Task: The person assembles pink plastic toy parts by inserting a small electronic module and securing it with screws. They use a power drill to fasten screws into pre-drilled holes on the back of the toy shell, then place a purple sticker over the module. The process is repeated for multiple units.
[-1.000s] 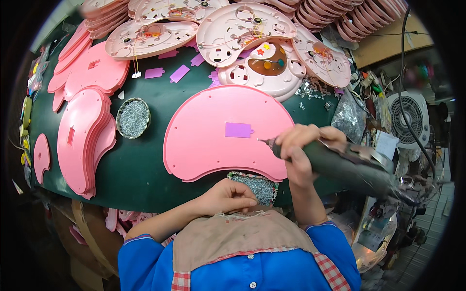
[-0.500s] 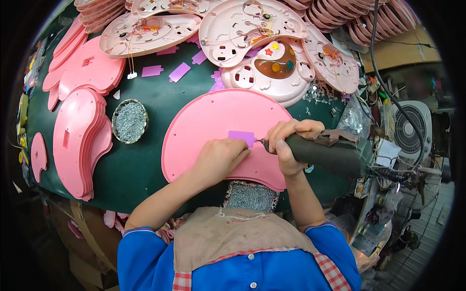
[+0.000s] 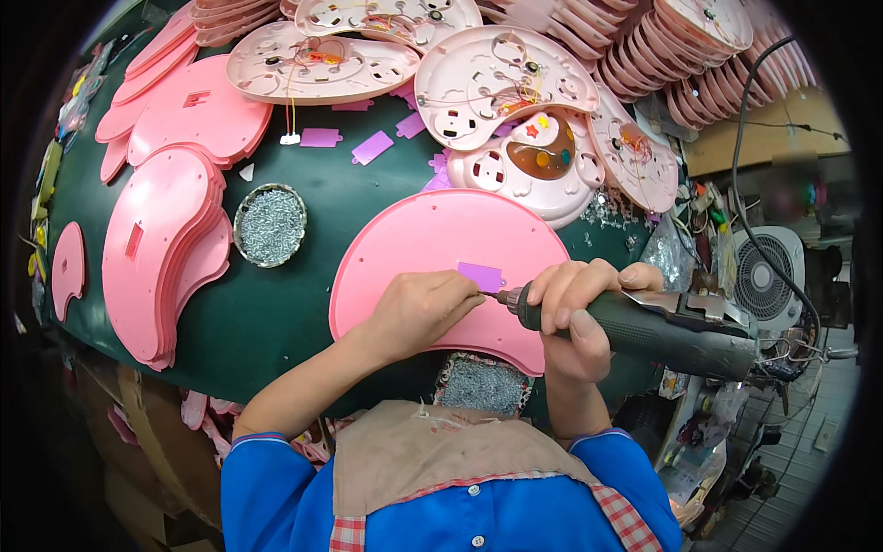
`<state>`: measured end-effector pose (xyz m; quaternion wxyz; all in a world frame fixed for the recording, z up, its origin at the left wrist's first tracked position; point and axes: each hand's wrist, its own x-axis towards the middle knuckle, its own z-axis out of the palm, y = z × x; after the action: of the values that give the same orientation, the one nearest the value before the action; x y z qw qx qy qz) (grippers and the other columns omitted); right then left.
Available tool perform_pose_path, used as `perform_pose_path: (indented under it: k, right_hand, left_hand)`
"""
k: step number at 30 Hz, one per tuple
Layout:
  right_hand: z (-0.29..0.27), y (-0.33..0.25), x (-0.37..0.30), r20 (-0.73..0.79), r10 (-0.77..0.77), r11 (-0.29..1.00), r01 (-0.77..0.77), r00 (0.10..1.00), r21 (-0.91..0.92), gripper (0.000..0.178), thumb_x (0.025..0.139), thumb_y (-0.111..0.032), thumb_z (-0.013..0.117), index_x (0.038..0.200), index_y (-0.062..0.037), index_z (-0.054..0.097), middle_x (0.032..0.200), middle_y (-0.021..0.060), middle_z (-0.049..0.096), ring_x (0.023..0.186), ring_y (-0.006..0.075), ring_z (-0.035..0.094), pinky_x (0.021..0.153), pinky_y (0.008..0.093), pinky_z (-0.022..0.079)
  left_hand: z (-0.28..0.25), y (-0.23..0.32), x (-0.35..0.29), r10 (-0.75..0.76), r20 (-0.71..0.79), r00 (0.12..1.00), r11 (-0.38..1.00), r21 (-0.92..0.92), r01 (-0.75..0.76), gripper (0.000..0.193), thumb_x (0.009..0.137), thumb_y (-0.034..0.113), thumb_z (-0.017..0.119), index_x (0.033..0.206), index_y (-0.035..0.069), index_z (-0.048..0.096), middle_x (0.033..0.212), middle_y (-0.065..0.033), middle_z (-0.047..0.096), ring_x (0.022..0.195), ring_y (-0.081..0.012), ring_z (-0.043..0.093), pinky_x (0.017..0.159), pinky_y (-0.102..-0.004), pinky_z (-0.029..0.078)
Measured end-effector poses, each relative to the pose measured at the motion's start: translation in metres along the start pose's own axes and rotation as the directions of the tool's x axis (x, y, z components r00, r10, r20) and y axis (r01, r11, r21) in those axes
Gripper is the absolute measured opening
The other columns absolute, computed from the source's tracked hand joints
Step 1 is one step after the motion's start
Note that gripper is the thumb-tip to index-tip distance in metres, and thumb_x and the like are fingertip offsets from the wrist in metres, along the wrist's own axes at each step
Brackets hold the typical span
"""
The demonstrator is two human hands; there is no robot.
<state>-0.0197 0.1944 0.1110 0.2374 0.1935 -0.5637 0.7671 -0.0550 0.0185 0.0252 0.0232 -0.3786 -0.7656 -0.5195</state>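
Note:
A pink kidney-shaped plastic panel (image 3: 405,248) lies in front of me on the green table. A small purple rectangular cover (image 3: 481,276) sits on it. My right hand (image 3: 579,308) is wrapped round a dark electric screwdriver (image 3: 681,336), held nearly level with its bit pointing left. Just below the cover's near edge, my left hand (image 3: 428,313) pinches its fingertips together at the tip of the bit. Whatever is between those fingertips is too small to make out. A patterned container of small metal screws (image 3: 483,385) stands at the table's near edge, below the panel.
A round bowl of screws (image 3: 269,225) is left of the panel. Stacked pink panels (image 3: 161,267) stand farther left. Pale pink shells with wires (image 3: 501,87) and loose purple covers (image 3: 372,147) lie at the back. A black cable (image 3: 745,166) hangs at right, near a fan (image 3: 768,276).
My left fingers have left the purple cover and come to the bit's tip. The screwdriver has moved off the cover's right end, toward me. The whole view has shifted slightly.

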Motion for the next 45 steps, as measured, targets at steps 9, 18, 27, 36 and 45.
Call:
perform_pose_path:
  k: [9,18,27,36,45]
  right_hand:
    - [0.028,0.015,0.006,-0.024,-0.017,0.998,0.018,1.000,0.059,0.053,0.086,0.003,0.064,0.127,-0.0109,0.033,0.071,0.0095,0.059,0.056,0.0189,0.057,0.063,0.0417,0.056]
    - [0.031,0.076,0.039,0.181,-0.155,0.961,0.191,0.971,-0.199,0.051,0.086,0.007,0.057,0.128,-0.0076,0.031,0.070,0.0092,0.056,0.058,0.0194,0.056,0.065,0.0438,0.057]
    - [0.026,0.127,0.039,0.170,-0.126,0.961,0.163,0.977,-0.224,0.048,0.083,0.013,0.056,0.124,-0.0062,0.039,0.072,0.0090,0.057,0.057,0.0180,0.055,0.061,0.0400,0.055]
    - [0.044,0.062,0.031,0.067,0.074,0.984,-0.084,0.995,0.156,0.054,0.089,0.004,0.063,0.131,-0.0123,0.032,0.073,0.0084,0.057,0.060,0.0196,0.058,0.064,0.0425,0.056]
    - [0.074,0.064,0.010,0.324,0.020,0.995,-0.052,0.946,0.090,0.056,0.085,0.008,0.064,0.129,-0.0109,0.035,0.074,0.0095,0.059,0.061,0.0201,0.059,0.066,0.0405,0.058]
  left_hand:
    - [-0.027,-0.014,-0.006,0.046,0.015,0.999,0.998,0.045,-0.047,0.012,0.089,0.010,0.076,0.096,0.004,0.069,0.078,-0.0100,0.067,0.069,-0.0269,0.069,0.060,-0.0379,0.055]
    - [-0.045,-0.021,-0.007,-0.092,-0.264,0.960,0.992,0.065,0.112,0.018,0.083,0.012,0.084,0.083,0.004,0.069,0.071,-0.0109,0.068,0.057,-0.0231,0.066,0.051,-0.0333,0.051]
    - [-0.044,-0.046,-0.014,-0.174,-0.120,0.977,0.979,0.089,0.185,0.014,0.084,0.011,0.080,0.086,0.002,0.069,0.073,-0.0119,0.069,0.062,-0.0252,0.069,0.056,-0.0360,0.054]
    - [-0.042,-0.049,-0.019,0.042,-0.199,0.979,0.989,0.148,-0.012,0.013,0.084,0.012,0.079,0.087,0.004,0.069,0.070,-0.0092,0.067,0.060,-0.0259,0.068,0.053,-0.0369,0.053]
    - [-0.053,-0.025,-0.062,0.082,-0.377,0.923,0.960,0.280,0.029,0.016,0.081,0.013,0.084,0.083,0.005,0.070,0.069,-0.0059,0.066,0.056,-0.0194,0.066,0.048,-0.0310,0.050]
